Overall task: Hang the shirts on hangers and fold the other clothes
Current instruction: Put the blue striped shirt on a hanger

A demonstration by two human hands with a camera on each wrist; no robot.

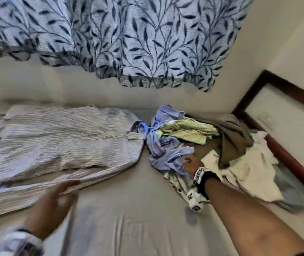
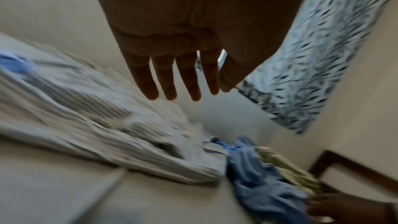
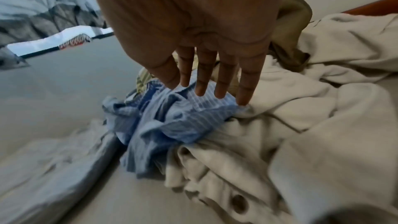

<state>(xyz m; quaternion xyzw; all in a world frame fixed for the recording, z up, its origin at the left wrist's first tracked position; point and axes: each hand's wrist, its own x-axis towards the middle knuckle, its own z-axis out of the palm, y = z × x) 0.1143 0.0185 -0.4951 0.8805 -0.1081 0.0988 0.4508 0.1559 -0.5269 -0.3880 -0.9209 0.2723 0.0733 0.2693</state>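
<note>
Blue shirt (image 1: 167, 150) — crumpled, soft and light — lies right of centre in the head view, under the right hand (image 1: 190, 163), whose straight fingers (image 3: 221, 81) touch it, gripping nothing. It should lift easily by the collar or shoulders. The left hand (image 1: 55, 202), lower left, hangs open beside the striped shirt (image 1: 68, 141) — already hangered.

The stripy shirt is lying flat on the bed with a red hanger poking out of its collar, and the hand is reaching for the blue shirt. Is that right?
Nearly. The hanger in the striped shirt is blue, not red; the head view shows it at the collar. The rest holds: the shirt lies flat on the bed, and the right hand reaches for the blue shirt.
</note>
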